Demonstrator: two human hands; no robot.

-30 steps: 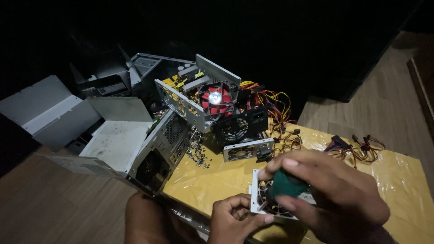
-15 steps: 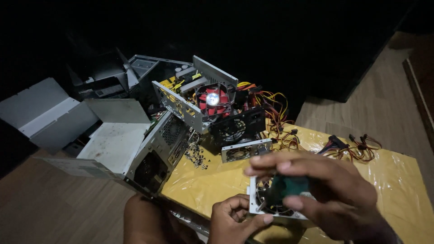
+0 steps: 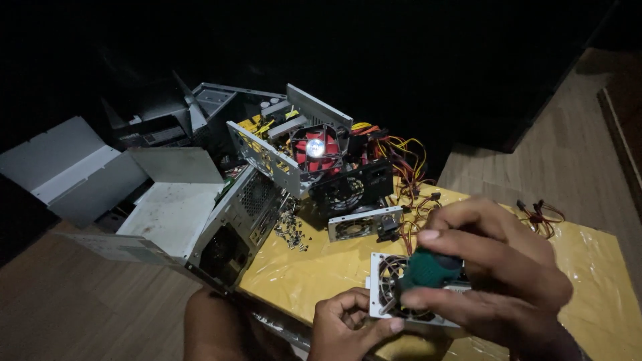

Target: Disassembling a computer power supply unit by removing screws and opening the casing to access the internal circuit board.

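A small grey power supply box with a round fan grille [image 3: 386,284] lies on the yellow plastic-covered table [image 3: 314,267], near its front edge. My left hand [image 3: 348,327] grips the box at its near left corner. My right hand [image 3: 495,267] is closed around the dark green handle of a screwdriver [image 3: 428,269], which points down at the top of the box. The tool's tip is hidden behind the handle and my fingers.
Behind it stand another small power supply [image 3: 364,224], a black one [image 3: 351,190], and an open unit with a red fan [image 3: 314,148] trailing yellow and red wires [image 3: 401,157]. A pile of screws [image 3: 291,230] and grey metal casings [image 3: 234,224] lie left.
My right hand with the screwdriver has shifted slightly on the box; my left hand keeps its hold. The view has moved a little.
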